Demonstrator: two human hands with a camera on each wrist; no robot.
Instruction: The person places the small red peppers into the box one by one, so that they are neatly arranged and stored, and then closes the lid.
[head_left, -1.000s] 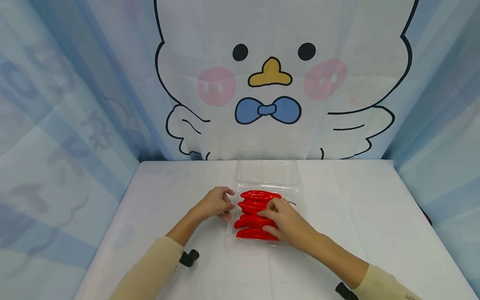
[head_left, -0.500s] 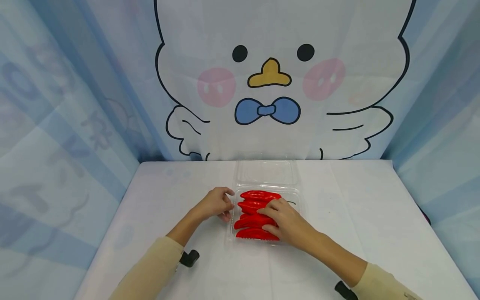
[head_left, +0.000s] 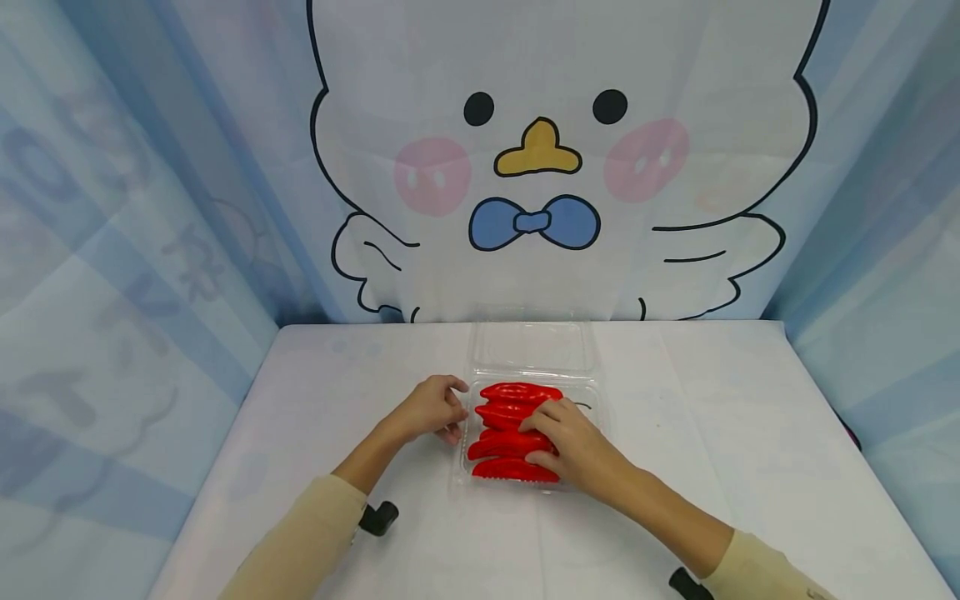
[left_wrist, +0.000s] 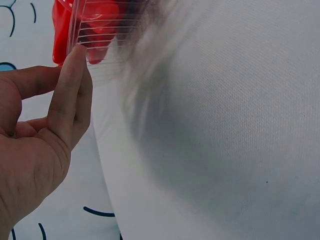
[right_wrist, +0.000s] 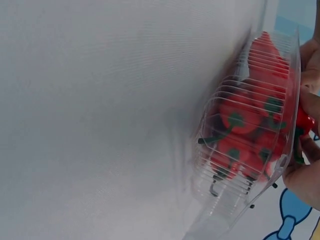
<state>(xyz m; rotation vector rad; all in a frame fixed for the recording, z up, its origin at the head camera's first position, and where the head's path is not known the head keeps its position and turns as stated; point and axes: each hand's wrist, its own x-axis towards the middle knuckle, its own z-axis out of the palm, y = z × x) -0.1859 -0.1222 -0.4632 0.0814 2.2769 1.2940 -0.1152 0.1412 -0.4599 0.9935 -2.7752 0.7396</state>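
Observation:
Several glossy red chili peppers (head_left: 513,469) lie side by side in a clear plastic clamshell box (head_left: 592,392). My right hand (head_left: 577,446) reaches over the box's right side and grips a red pepper (right_wrist: 303,119) among the others, its green stem showing between the fingers. That pepper is partly hidden under the hand. At the box's left wall is my left hand (head_left: 433,407), palm facing the box. In the left wrist view, its fairly straight fingers (left_wrist: 67,95) have their tips at the ribbed rim. Green stems show through the box wall in the right wrist view.
The box's clear lid (head_left: 534,346) is folded open toward the back of the white table (head_left: 660,492). Behind stands a curtain (head_left: 555,275) with a cartoon duck print, and blue curtains (head_left: 112,292) close off both sides.
My right fingers have shifted very slightly over the peppers. The left hand, the box and the lid stay in place.

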